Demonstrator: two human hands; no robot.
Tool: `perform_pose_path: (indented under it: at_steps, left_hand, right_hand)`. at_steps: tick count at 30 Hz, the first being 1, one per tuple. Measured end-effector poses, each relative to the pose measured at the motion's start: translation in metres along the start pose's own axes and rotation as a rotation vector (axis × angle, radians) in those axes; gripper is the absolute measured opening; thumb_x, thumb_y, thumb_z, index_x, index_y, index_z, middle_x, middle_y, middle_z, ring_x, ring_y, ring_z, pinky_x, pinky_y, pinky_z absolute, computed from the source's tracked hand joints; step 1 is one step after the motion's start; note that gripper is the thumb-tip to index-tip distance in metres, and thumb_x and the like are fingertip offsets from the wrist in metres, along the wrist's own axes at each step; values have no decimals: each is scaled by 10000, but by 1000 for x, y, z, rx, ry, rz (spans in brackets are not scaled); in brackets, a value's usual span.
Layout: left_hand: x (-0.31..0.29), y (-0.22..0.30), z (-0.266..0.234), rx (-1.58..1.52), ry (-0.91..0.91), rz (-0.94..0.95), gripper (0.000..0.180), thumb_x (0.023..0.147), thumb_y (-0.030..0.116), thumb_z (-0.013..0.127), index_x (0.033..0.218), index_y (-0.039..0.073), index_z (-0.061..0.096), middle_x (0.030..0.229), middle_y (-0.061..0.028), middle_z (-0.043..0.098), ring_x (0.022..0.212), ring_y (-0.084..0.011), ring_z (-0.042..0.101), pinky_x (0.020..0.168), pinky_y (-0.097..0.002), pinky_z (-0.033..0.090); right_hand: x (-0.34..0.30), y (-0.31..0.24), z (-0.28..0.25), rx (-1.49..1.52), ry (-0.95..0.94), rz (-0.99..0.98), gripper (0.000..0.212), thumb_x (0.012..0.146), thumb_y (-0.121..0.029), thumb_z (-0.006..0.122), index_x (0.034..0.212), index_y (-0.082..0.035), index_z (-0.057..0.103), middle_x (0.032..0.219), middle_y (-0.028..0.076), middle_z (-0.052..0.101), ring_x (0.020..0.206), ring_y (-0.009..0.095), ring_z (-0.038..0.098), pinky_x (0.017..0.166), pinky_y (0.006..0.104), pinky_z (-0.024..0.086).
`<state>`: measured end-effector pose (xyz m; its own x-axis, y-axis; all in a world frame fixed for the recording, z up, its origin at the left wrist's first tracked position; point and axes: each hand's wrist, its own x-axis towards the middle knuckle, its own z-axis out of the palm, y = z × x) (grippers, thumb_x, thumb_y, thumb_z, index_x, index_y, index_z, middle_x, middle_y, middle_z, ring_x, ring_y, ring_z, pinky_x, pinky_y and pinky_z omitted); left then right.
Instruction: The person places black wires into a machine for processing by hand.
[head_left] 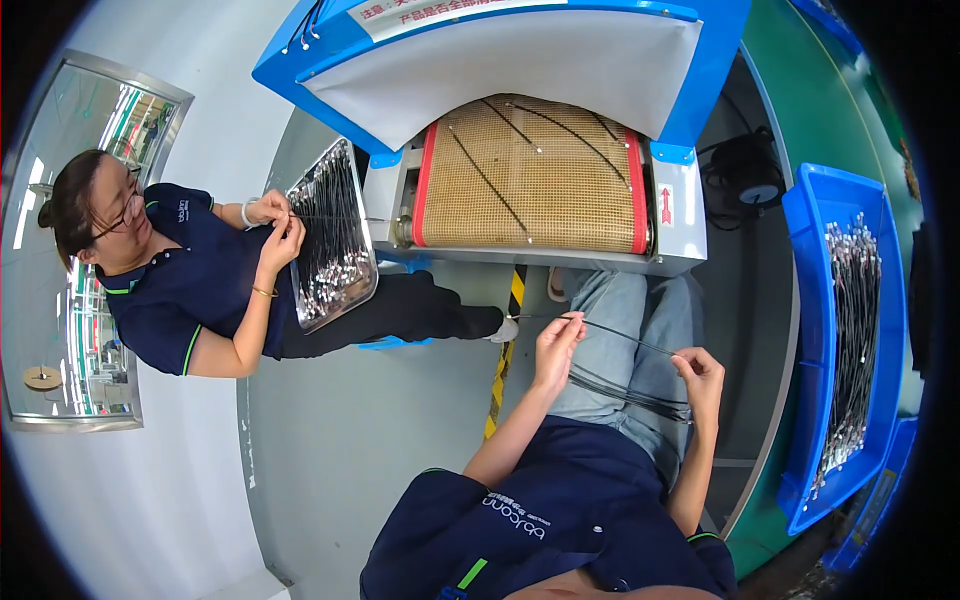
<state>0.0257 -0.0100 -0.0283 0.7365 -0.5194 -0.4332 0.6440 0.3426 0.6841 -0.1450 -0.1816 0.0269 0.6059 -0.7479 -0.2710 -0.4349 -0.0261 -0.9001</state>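
Over my lap, a thin black cable [630, 336] is stretched between my two hands. My left hand [560, 352] pinches it near its left end, which sticks out past the fingertips. My right hand [702, 380] has thumb and finger closed on the cable's other end. Below that cable runs a bundle of black cables [635, 398] across my jeans, its right end by my right palm; whether the palm grips it is hidden. Beyond my knees is a conveyor's brown mesh belt [480, 220] with red edges, carrying several black cables [575, 133].
At left a co-worker [170, 260] holds a cable over a metal tray [352, 295] full of cables. A blue bin [815, 330] of cables stands on the green table [835, 125] at right. The blue machine hood [690, 90] arches over the belt. Striped tape [497, 390] marks the floor.
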Motion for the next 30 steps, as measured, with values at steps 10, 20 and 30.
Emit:
perform_pose_path:
  at_steps: [10, 20, 30]
  left_hand:
    - [4, 5, -13, -15, 29, -25, 115, 912, 71, 576, 976, -13, 621, 994, -44, 605, 836, -97, 578, 792, -218, 477]
    - [12, -1, -16, -26, -9, -28, 111, 902, 58, 584, 983, -9, 621, 986, -53, 623, 841, -104, 592, 796, -219, 490]
    - [12, -27, 2, 16, 8, -17, 138, 909, 60, 577, 1023, -3, 621, 932, -27, 615, 836, -89, 586, 786, -209, 492]
  right_hand:
    - [-5, -2, 10, -202, -36, -261, 63, 757, -37, 705, 791, 1, 668, 630, 37, 546, 534, 83, 438, 491, 239, 341]
    - [-6, 8, 5, -245, -46, -422, 85, 722, -52, 740, 772, -22, 678, 602, 39, 522, 522, 113, 463, 475, 261, 344]
    - [7, 27, -26, -267, -84, -545, 124, 707, -80, 758, 736, -26, 650, 629, 44, 558, 523, 135, 503, 467, 271, 371]
